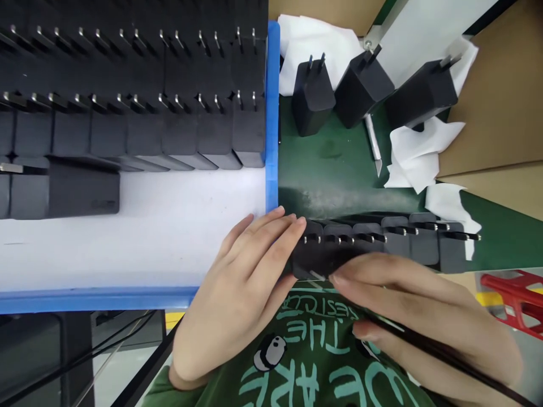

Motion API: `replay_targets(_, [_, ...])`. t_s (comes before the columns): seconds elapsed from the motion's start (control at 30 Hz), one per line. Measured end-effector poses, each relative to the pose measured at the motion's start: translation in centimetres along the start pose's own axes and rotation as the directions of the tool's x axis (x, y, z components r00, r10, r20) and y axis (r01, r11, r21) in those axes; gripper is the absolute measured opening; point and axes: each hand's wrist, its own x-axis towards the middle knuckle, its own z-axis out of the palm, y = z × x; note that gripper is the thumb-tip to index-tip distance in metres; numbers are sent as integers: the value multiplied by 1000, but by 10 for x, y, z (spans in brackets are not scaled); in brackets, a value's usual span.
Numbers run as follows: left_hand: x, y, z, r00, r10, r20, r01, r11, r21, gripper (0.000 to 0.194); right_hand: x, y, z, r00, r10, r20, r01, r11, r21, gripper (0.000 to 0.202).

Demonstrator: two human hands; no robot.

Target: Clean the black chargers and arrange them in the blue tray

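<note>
In the head view, a row of black plug adapters (396, 246) stands along the green table's near edge, metal prongs pointing toward me. My left hand (241, 282) is at the row's left end, its fingers on the end adapter (311, 230) and its thumb on the near side. My right hand (416, 305) is bent at the front of the row, fingertips by a dark adapter body (314, 260) with small metal pieces at its lower edge. A long dark strip (441, 347) runs between the right fingers; its kind is unclear, and the palm hides part of it.
A blue-rimmed white tray (190, 226) on the left holds several rows of black adapters (144, 130). Three adapters (314, 99) stand behind on the green table (331, 169), near a craft knife (373, 144) and crumpled white paper (413, 152). Cardboard (500, 102) borders the right.
</note>
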Motion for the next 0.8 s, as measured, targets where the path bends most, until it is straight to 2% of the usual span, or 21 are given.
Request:
replay_targets(0.07, [0, 0, 0, 1000, -10, 9, 10, 1000, -5, 53, 6, 3, -4, 997, -54, 55, 49, 995, 91, 24])
replay_targets(0.13, [1, 0, 1, 1000, -7, 5, 7, 1000, -11, 53, 10, 5, -6, 995, -92, 32, 87, 987, 135, 26])
replay_targets(0.27, [1, 0, 1, 1000, -10, -1, 10, 1000, -18, 54, 11, 4, -4, 996, -86, -1, 86, 993, 76, 28])
replay_targets(0.5, [1, -1, 1, 1000, -14, 6, 14, 999, -30, 56, 9, 3, -3, 998, -57, 35, 55, 997, 51, 27])
replay_targets(0.8, [0, 0, -1, 1000, -6, 2, 6, 1000, -25, 54, 11, 5, -2, 997, -72, 3, 72, 993, 95, 27])
